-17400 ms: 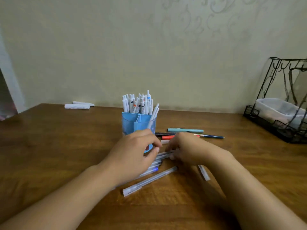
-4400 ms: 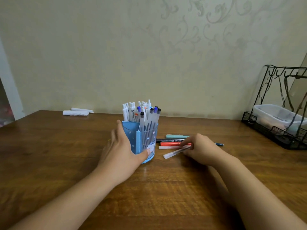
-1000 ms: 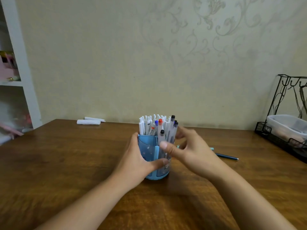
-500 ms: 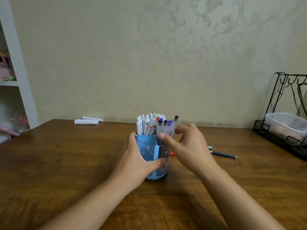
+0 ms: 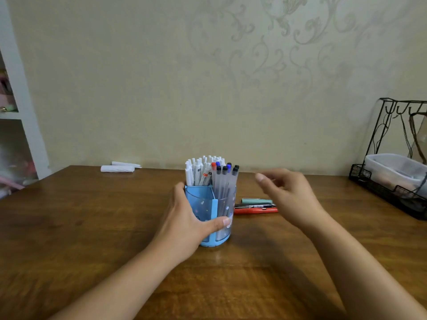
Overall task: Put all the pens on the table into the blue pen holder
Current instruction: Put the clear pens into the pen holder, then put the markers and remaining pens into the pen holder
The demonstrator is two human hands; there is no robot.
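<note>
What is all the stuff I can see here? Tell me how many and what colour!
holder: one, blue, middle of the table, full of white and clear pens.
loose pens: three, teal, black and red, lying just right of the holder.
white rolls: two, far left edge of the table.
wire rack: one, black, far right, with a clear tub in it.
table: one, brown wood.
shelf: one, white, left edge.
left hand: grips the holder.
right hand: empty, above the loose pens.

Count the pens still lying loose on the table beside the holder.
3, stacked just right of the blue pen holder: teal pen farthest, black pen in the middle, red pen nearest. The right hand may hide more.
</note>
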